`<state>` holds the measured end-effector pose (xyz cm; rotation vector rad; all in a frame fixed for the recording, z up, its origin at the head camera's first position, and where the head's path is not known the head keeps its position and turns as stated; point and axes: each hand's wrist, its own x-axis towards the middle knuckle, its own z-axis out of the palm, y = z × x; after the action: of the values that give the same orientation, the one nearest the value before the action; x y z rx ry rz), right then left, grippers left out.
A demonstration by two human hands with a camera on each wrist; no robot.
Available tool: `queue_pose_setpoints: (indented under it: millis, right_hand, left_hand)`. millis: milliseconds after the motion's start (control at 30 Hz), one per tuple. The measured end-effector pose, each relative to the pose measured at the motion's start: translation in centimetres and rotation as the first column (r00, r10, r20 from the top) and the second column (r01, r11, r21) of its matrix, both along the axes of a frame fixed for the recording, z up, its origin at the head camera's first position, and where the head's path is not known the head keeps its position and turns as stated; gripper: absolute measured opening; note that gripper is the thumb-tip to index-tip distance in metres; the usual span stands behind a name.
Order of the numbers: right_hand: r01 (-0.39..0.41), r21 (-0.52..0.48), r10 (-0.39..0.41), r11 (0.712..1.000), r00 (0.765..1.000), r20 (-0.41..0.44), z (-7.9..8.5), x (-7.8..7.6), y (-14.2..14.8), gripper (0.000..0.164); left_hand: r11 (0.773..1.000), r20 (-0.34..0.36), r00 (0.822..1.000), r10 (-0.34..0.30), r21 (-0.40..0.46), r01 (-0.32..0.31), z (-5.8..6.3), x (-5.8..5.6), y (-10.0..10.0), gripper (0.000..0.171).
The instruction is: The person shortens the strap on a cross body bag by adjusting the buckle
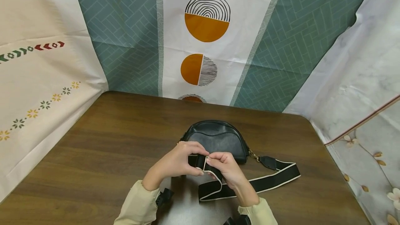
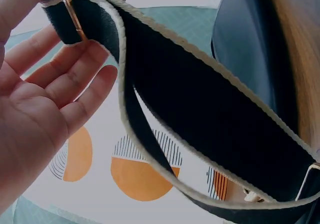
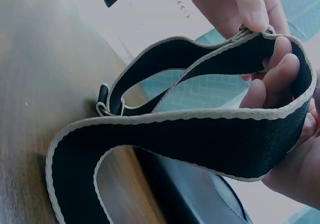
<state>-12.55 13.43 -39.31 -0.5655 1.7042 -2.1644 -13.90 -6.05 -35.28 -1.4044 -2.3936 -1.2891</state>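
A dark half-moon handbag [image 1: 215, 140] rests on the table, its wide black shoulder strap [image 1: 272, 180] with cream edging fixed to the right side by a chain link and a leather tab. In front of the bag, my left hand [image 1: 179, 160] holds the strap at its metal slider buckle [image 1: 205, 163], thumb on one edge and fingers on the other. My right hand [image 1: 229, 171] pinches the webbing just right of that buckle. Fingers of the right hand [image 3: 282, 78] sit inside a loop of strap [image 3: 190, 134] in the right wrist view. A second metal ring [image 2: 306, 181] shows in the left wrist view.
The brown wooden table [image 1: 93, 155] carries the bag and the trailing strap. Patterned cloth [image 1: 131, 37] hangs behind it, with pale cloths [image 1: 40, 79] on both sides. A dark wrist device [image 1: 164, 196] is at the left cuff.
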Motion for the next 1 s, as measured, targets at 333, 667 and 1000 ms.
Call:
queue_pose_setpoints:
  millis: [333, 667, 1000]
  right_hand:
    - [-0.026, 0.022, 0.026, 0.999, 0.999, -0.024, -0.3, -0.2, 0.6, 0.017]
    - [0.012, 0.012, -0.011, 1.000, 0.994, -0.108, -0.6, -0.3, 1.1, 0.024]
    - [0.036, 0.028, -0.033, 0.999, 0.992, -0.119, -0.7, -0.3, 0.9, 0.027]
  left_hand:
    - [0.999, -0.027, 1.000, -0.004, 0.037, 0.005, 0.3, -0.3, -0.7, 0.044]
    - [0.999, 0.011, 0.999, 0.042, -0.007, -0.041, 0.2, -0.2, -0.6, 0.045]
    - [0.986, -0.033, 0.991, 0.133, -0.096, -0.135, 0.5, 0.5, -0.2, 0.040]
